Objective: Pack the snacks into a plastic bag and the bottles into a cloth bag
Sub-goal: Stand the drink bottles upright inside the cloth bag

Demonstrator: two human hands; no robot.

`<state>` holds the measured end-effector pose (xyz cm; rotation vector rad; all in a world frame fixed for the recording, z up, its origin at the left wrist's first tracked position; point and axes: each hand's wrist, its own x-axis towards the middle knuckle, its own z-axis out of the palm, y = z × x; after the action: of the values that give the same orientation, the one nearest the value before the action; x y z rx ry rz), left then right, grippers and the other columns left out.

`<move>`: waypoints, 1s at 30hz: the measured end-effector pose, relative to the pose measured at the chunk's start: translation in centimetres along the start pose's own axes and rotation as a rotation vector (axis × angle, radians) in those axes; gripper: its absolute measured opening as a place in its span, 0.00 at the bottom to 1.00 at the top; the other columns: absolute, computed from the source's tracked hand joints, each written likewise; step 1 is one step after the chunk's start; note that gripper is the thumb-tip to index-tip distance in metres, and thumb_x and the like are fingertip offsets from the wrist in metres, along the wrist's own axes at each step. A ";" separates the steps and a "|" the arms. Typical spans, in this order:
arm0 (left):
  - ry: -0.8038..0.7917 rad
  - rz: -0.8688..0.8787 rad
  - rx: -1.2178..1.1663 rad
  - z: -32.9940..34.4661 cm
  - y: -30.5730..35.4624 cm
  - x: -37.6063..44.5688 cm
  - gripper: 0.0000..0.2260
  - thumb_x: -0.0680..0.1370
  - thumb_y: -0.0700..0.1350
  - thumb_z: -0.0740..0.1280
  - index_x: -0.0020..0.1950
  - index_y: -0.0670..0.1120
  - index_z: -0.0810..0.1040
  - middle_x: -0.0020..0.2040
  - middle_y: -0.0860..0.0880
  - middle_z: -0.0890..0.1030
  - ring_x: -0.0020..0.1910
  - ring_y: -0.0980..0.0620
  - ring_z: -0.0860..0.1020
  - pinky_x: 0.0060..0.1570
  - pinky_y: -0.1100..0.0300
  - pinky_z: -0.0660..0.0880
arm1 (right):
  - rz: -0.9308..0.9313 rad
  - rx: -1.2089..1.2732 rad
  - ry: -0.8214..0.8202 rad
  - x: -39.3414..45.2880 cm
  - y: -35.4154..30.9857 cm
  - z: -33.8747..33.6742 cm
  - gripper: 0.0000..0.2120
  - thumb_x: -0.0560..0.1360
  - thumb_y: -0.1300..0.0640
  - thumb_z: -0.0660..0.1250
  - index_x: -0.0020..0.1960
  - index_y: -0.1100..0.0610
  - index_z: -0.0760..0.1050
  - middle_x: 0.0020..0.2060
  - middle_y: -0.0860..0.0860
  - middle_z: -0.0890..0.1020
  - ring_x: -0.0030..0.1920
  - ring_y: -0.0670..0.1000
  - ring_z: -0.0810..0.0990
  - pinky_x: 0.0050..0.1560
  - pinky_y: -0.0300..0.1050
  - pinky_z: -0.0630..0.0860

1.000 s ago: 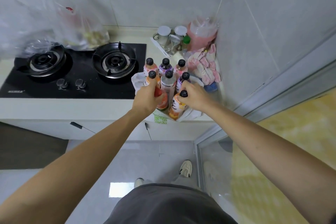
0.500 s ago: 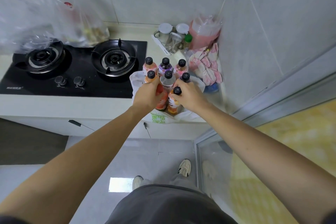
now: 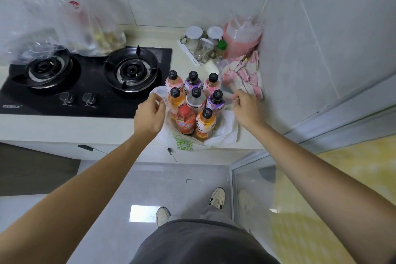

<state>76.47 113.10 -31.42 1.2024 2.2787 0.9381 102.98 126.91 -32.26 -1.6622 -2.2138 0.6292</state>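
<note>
Arms reach forward from below over the pale kitchen counter (image 3: 64,128). Black two-burner gas hob (image 3: 85,83) lies left. White cloth bag (image 3: 225,133) slumps open around eight upright bottles (image 3: 196,100). Left hand (image 3: 150,114) and right hand (image 3: 246,109) each pinch its rim with curled fingers. Clear plastic bag of snacks (image 3: 64,23) sits behind the hob.

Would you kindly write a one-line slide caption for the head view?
Left hand and right hand grip the white cloth bag around eight upright bottles beside the stove.
</note>
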 end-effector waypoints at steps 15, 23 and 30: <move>-0.373 -0.076 0.646 6.0 -5.3 3.9 0.22 0.78 0.57 0.70 0.65 0.45 0.73 0.59 0.45 0.79 0.63 0.42 0.70 0.59 0.46 0.70 | 0.023 -0.150 -0.365 1.5 3.1 4.7 0.14 0.77 0.53 0.74 0.62 0.48 0.83 0.56 0.51 0.86 0.59 0.58 0.82 0.51 0.48 0.78; -0.189 -0.114 0.335 3.4 -4.0 6.7 0.11 0.76 0.42 0.61 0.35 0.46 0.63 0.30 0.48 0.69 0.33 0.44 0.69 0.41 0.52 0.64 | 0.249 0.256 -0.126 2.8 0.8 2.8 0.07 0.80 0.61 0.61 0.49 0.56 0.78 0.44 0.52 0.74 0.47 0.52 0.73 0.41 0.46 0.69; -0.123 -0.190 -0.270 -0.9 0.0 7.7 0.11 0.77 0.43 0.65 0.39 0.36 0.75 0.34 0.42 0.79 0.32 0.51 0.72 0.38 0.56 0.68 | 0.456 0.608 -0.138 3.7 -2.5 -0.5 0.10 0.74 0.52 0.74 0.42 0.59 0.81 0.34 0.53 0.78 0.37 0.51 0.75 0.40 0.43 0.70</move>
<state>71.64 119.16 -31.06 0.8879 2.0497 1.0294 100.10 129.92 -30.64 -1.8016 -1.4748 1.4012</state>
